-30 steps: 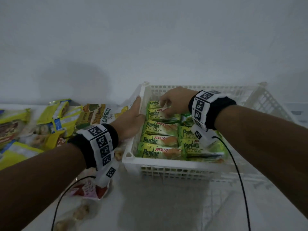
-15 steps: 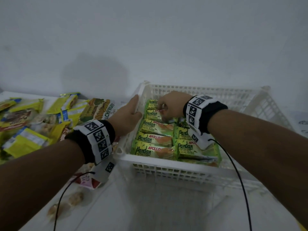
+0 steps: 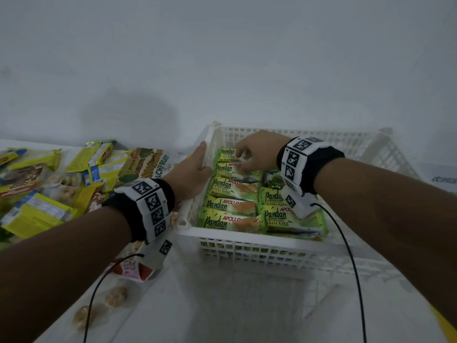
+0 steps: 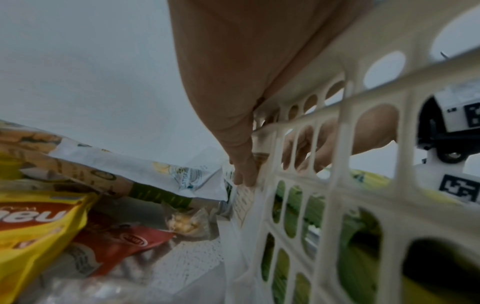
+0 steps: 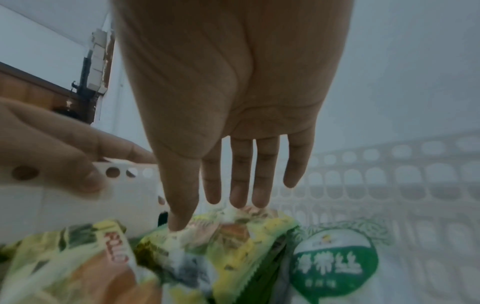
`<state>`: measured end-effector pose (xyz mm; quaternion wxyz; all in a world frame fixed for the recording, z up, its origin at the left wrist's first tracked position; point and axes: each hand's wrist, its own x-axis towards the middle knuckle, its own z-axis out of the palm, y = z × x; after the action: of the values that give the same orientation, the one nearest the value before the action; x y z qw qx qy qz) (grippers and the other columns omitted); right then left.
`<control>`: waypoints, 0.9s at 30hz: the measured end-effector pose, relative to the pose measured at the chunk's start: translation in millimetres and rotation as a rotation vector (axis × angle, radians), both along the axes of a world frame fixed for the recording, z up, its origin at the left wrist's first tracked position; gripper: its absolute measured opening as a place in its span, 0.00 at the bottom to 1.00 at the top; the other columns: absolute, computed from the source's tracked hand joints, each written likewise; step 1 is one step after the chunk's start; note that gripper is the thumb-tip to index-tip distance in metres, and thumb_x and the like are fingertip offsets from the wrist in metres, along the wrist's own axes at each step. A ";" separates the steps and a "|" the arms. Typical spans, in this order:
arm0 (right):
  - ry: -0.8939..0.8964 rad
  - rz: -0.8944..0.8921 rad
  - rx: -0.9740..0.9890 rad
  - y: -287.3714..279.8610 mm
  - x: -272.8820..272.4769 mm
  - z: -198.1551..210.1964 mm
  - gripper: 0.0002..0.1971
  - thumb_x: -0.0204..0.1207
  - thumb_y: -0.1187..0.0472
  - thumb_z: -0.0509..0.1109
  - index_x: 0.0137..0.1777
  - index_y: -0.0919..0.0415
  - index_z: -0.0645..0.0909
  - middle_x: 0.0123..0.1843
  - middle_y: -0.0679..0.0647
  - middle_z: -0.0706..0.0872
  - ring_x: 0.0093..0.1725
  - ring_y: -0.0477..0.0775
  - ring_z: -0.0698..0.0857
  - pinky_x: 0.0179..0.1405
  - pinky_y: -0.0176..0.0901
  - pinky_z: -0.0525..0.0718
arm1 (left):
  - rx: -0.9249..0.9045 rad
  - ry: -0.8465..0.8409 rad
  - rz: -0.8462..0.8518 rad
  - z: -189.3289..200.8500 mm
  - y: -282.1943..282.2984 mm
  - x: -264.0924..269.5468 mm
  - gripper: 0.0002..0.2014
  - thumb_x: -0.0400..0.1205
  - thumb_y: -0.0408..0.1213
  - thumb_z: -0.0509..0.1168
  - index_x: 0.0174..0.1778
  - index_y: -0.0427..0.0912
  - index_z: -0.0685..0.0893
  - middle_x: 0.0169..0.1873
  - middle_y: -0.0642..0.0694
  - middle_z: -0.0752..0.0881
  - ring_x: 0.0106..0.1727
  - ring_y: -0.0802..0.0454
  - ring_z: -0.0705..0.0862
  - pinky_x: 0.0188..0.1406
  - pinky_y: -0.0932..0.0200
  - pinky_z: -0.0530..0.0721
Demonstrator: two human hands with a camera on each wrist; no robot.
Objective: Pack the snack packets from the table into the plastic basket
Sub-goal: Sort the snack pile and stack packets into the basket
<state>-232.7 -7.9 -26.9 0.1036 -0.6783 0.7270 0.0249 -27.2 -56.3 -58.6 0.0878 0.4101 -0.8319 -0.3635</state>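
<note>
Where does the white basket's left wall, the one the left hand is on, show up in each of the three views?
Head: the left wall runs up the middle, under the left hand.
Left wrist: the wall fills the right half, seen from outside, green packets behind it.
Right wrist: the wall sits at left, seen from inside.
Shared landmark: the left hand gripping the rim, its thumb over the edge in the right wrist view.

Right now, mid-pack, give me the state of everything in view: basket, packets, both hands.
plastic basket: upright on the table, partly filled.
Pandan cake packets: lying flat in rows inside the basket.
left hand: gripping the basket's left rim.
right hand: inside the basket, fingertips on the far packet.
jackfruit chips bag: on the table, unpacked.
yellow snack packets: piled on the table, unpacked.
</note>
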 end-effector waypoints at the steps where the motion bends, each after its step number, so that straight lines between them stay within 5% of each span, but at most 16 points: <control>1: 0.002 -0.006 -0.012 2.7 -2.4 4.3 0.22 0.78 0.42 0.76 0.68 0.49 0.83 0.59 0.46 0.85 0.57 0.51 0.84 0.62 0.51 0.85 | -0.001 0.008 0.004 -2.0 -1.5 -0.2 0.33 0.91 0.36 0.52 0.91 0.45 0.43 0.57 0.42 0.82 0.42 0.47 0.83 0.41 0.50 0.83; 4: 0.000 -0.039 -0.043 11.7 -9.9 17.7 0.20 0.78 0.41 0.75 0.66 0.48 0.84 0.55 0.44 0.82 0.54 0.50 0.82 0.59 0.49 0.84 | 0.002 0.015 0.017 -5.0 -2.7 -0.7 0.33 0.91 0.36 0.52 0.90 0.47 0.43 0.39 0.62 0.66 0.37 0.50 0.80 0.34 0.51 0.81; 7: 0.014 -0.061 -0.057 19.5 -16.8 24.7 0.19 0.81 0.41 0.72 0.66 0.47 0.83 0.55 0.44 0.81 0.55 0.50 0.81 0.59 0.50 0.83 | 0.003 0.020 0.012 -1.6 1.1 -1.1 0.33 0.91 0.36 0.52 0.90 0.48 0.44 0.38 0.62 0.67 0.36 0.44 0.82 0.33 0.49 0.83; 11: 0.034 -0.063 -0.039 31.0 -17.7 29.5 0.18 0.81 0.40 0.72 0.65 0.48 0.84 0.56 0.45 0.83 0.56 0.51 0.83 0.60 0.51 0.84 | -0.027 0.024 0.005 -0.2 2.6 0.5 0.33 0.91 0.35 0.52 0.90 0.46 0.44 0.42 0.56 0.72 0.36 0.50 0.81 0.35 0.54 0.82; 15: 0.056 -0.043 0.214 41.9 -19.8 24.2 0.17 0.75 0.40 0.78 0.57 0.48 0.89 0.55 0.44 0.87 0.56 0.51 0.85 0.61 0.53 0.85 | -0.025 0.024 0.007 0.0 4.9 0.9 0.33 0.91 0.35 0.52 0.90 0.47 0.44 0.41 0.58 0.72 0.37 0.45 0.83 0.35 0.49 0.86; 16: 0.061 -0.036 0.304 44.8 -21.7 22.3 0.17 0.74 0.40 0.80 0.57 0.48 0.89 0.55 0.45 0.88 0.54 0.50 0.87 0.58 0.51 0.86 | -0.021 0.025 0.006 0.1 5.3 1.2 0.33 0.91 0.35 0.52 0.90 0.46 0.44 0.45 0.59 0.75 0.35 0.52 0.80 0.36 0.52 0.85; 18: 0.077 -0.030 0.414 50.7 -26.4 18.6 0.17 0.74 0.43 0.80 0.58 0.50 0.89 0.49 0.46 0.89 0.47 0.48 0.87 0.48 0.45 0.87 | -0.044 0.017 -0.007 -0.9 4.9 1.6 0.33 0.91 0.35 0.52 0.91 0.44 0.44 0.72 0.48 0.79 0.38 0.67 0.72 0.41 0.65 0.80; 20: 0.095 -0.029 0.411 54.4 -30.8 13.2 0.17 0.75 0.46 0.80 0.59 0.52 0.90 0.47 0.45 0.89 0.43 0.46 0.87 0.48 0.46 0.88 | -0.063 0.005 -0.021 -1.2 3.2 1.4 0.33 0.92 0.35 0.52 0.91 0.44 0.44 0.87 0.39 0.62 0.43 0.65 0.72 0.43 0.71 0.72; 23: 0.098 -0.027 0.399 55.0 -34.2 5.7 0.16 0.76 0.45 0.80 0.59 0.50 0.89 0.52 0.46 0.90 0.49 0.48 0.88 0.57 0.51 0.89 | -0.063 -0.013 -0.023 -1.0 3.9 0.7 0.33 0.92 0.36 0.52 0.91 0.45 0.44 0.88 0.39 0.60 0.52 0.58 0.74 0.47 0.66 0.73; 27: 0.078 -0.025 0.395 56.1 -36.3 9.2 0.17 0.79 0.47 0.77 0.63 0.53 0.87 0.47 0.45 0.88 0.42 0.44 0.85 0.46 0.42 0.84 | -0.066 -0.012 -0.016 -1.2 2.7 0.3 0.33 0.92 0.35 0.52 0.91 0.43 0.44 0.87 0.38 0.60 0.65 0.49 0.75 0.61 0.56 0.72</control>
<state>-269.0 48.1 -17.6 0.2066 -0.6345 0.7197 0.1918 -26.9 -53.6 -59.8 0.0933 0.4026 -0.8472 -0.3339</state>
